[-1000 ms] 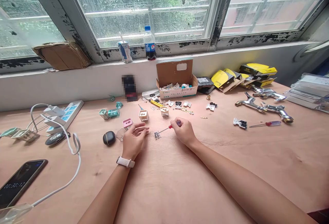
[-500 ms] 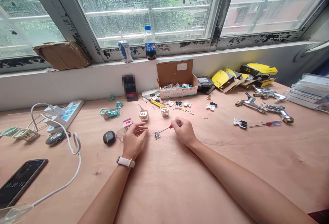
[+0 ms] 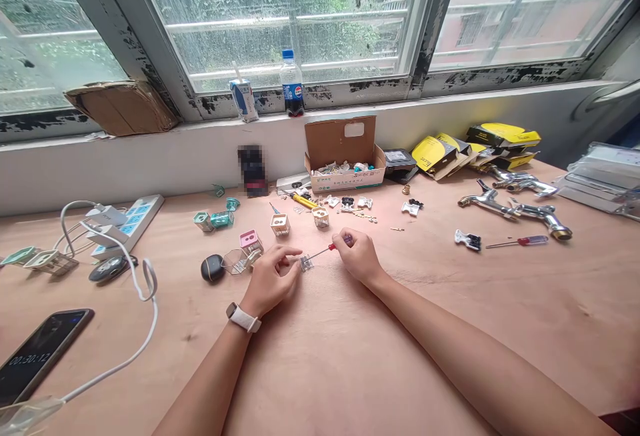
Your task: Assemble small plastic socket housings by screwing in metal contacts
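Observation:
My right hand is closed around the red and purple handle of a screwdriver. Its thin shaft slants down to the left, and the tip is at a small clear-and-metal part on the table. My left hand, with a white-banded watch on the wrist, lies just left of that part. Its fingers are spread, thumb apart, and I see nothing held in them; whether they touch the part I cannot tell. Behind the left hand stand a pink-topped piece and a clear hexagonal piece.
Small cream-topped boxes and loose white parts lie beyond my hands. An open carton stands by the wall. On the right are metal taps and a second screwdriver; on the left, a power strip and phone.
My left hand has moved right and turned toward the small part, bringing its fingers close beside it. My right hand and the screwdriver have stayed nearly still.

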`<act>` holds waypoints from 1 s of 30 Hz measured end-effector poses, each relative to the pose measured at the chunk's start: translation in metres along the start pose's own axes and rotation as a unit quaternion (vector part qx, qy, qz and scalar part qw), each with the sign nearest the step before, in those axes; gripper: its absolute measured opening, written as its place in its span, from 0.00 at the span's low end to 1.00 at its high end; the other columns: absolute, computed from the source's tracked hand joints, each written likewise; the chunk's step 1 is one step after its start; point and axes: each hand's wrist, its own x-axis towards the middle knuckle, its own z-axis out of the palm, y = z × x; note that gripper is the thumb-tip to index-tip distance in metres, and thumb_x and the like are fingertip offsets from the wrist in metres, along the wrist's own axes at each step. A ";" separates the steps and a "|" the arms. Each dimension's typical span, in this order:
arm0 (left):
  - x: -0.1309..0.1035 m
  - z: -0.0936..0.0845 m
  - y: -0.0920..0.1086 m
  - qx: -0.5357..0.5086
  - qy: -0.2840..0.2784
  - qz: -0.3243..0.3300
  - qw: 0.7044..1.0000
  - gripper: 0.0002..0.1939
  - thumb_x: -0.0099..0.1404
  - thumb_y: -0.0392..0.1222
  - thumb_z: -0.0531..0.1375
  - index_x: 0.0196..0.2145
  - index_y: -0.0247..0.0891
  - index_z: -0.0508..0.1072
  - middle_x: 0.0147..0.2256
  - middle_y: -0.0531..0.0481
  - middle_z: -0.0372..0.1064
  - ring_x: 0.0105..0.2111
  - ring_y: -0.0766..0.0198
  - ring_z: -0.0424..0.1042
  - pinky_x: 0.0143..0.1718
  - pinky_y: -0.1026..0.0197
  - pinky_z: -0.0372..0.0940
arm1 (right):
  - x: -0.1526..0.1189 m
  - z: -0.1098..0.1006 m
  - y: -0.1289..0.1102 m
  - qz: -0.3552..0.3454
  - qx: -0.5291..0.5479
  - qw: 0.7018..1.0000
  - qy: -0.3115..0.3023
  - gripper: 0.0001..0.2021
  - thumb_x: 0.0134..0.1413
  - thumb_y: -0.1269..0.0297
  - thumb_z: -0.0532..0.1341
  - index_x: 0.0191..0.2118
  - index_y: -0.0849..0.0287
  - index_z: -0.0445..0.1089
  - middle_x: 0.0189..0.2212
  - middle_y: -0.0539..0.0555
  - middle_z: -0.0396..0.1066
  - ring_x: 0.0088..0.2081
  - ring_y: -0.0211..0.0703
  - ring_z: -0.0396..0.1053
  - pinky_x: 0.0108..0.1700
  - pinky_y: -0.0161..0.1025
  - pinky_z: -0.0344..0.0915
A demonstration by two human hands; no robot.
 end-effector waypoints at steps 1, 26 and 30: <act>0.000 -0.001 0.001 0.003 -0.012 0.014 1.000 0.10 0.63 0.42 0.60 0.41 0.40 0.78 0.37 0.47 0.74 0.33 0.62 0.71 0.36 0.60 0.68 | 0.000 0.000 0.000 -0.003 -0.001 1.000 0.001 0.16 0.55 0.56 0.57 0.22 0.60 0.69 0.21 0.51 0.72 0.23 0.37 0.64 0.29 0.33 0.57; -0.001 -0.001 0.000 0.035 -0.040 0.045 0.998 0.07 0.61 0.41 0.63 0.39 0.40 0.74 0.38 0.47 0.74 0.35 0.59 0.70 0.38 0.58 0.67 | 0.000 0.000 -0.002 0.007 0.004 1.000 -0.008 0.15 0.56 0.58 0.58 0.22 0.60 0.70 0.25 0.52 0.76 0.25 0.37 0.66 0.30 0.33 0.58; 0.000 -0.001 0.000 0.040 -0.033 0.043 0.998 0.07 0.61 0.42 0.64 0.37 0.40 0.73 0.35 0.48 0.73 0.33 0.60 0.70 0.38 0.57 0.66 | 0.000 0.000 -0.001 0.005 0.007 1.000 -0.005 0.15 0.55 0.58 0.58 0.22 0.60 0.70 0.25 0.52 0.76 0.25 0.37 0.66 0.30 0.33 0.58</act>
